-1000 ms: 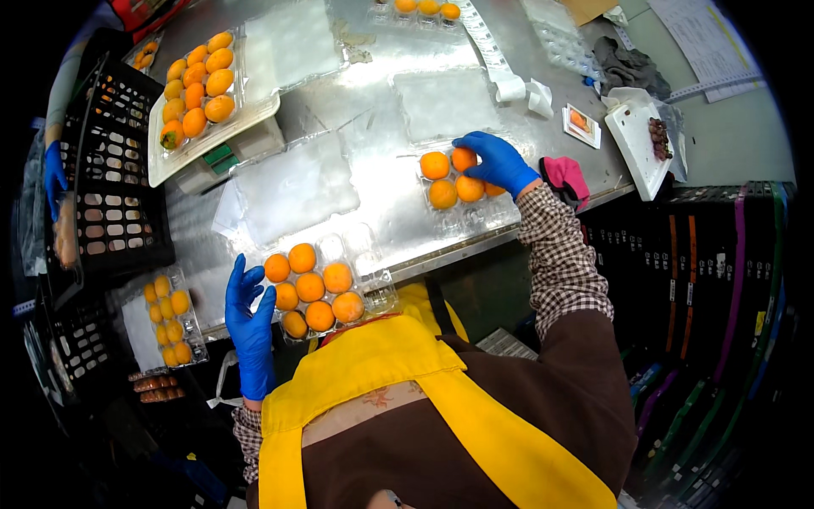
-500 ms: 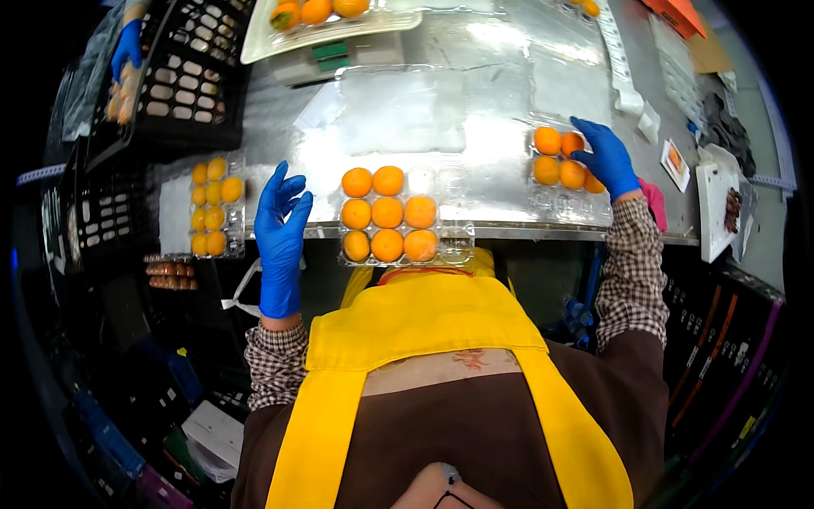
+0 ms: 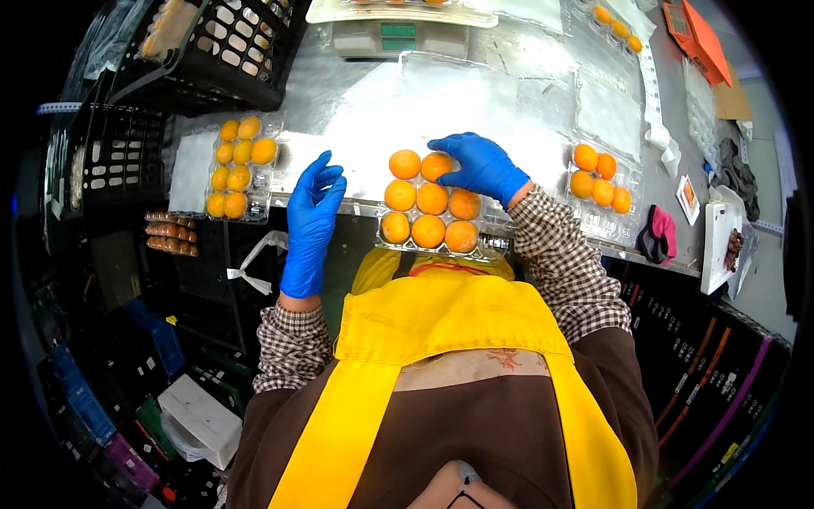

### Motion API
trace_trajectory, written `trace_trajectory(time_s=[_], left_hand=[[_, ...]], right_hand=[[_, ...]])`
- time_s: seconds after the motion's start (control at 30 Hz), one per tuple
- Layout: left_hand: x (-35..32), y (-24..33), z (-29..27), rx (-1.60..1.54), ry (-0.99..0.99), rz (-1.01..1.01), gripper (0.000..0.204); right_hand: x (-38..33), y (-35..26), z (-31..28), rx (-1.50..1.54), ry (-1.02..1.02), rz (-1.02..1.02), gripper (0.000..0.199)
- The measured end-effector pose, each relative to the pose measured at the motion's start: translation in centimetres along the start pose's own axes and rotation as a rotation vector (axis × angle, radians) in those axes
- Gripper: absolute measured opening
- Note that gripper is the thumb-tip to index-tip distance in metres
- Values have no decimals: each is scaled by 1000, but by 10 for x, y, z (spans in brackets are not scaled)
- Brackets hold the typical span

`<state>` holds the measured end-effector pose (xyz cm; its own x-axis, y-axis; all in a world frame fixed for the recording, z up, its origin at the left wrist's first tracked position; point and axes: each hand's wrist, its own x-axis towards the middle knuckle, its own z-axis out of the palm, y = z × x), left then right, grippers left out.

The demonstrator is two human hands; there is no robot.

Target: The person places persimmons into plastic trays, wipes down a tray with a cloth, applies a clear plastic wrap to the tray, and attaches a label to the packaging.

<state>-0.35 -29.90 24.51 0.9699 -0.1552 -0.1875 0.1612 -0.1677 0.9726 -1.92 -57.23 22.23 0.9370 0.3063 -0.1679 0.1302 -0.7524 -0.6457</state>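
Clear plastic makes the tray (image 3: 441, 242) in front of the person hard to trace: its walls show only as glints, and its near edge is partly lost behind the yellow apron (image 3: 441, 322). It sits at the near edge of the metal table (image 3: 475, 93), just ahead of the person's chest, holding eight oranges in rows, its long axis running away from the person. The right hand (image 3: 482, 165), in a blue glove, lies curled over the far right orange (image 3: 436, 165), fingers on the fruit; whether it grips it I cannot tell, since the glove hides the contact. The left hand (image 3: 312, 212), also gloved, hovers open with fingers spread just left of the tray, touching nothing. Farther left lies a second tray of oranges (image 3: 236, 165), to the right a part-filled tray (image 3: 602, 191), beyond them a scale (image 3: 398, 38), and black crates (image 3: 220, 51) crowd the left.
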Motion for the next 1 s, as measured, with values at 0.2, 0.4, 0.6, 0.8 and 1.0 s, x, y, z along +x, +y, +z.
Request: trace_trajectory(time_s=[0.2, 0.4, 0.6, 0.8, 1.0], left_hand=[[-4, -21, -21, -67, 35, 7, 41], [-2, -20, -23, -69, 42, -8, 39], [4, -22, -23, -84, 16, -4, 38], [12, -17, -13, -60, -52, -5, 36], [28, -14, 8, -18, -115, -27, 36]], right_hand=[[6, 1, 6, -75, -23, 16, 47], [1, 1, 1, 33, 45, -4, 46], [-31, -9, -8, 1158, 363, 140, 41], [-60, 15, 6, 2122, 308, 121, 50], [-93, 34, -8, 2414, 359, 37, 50]])
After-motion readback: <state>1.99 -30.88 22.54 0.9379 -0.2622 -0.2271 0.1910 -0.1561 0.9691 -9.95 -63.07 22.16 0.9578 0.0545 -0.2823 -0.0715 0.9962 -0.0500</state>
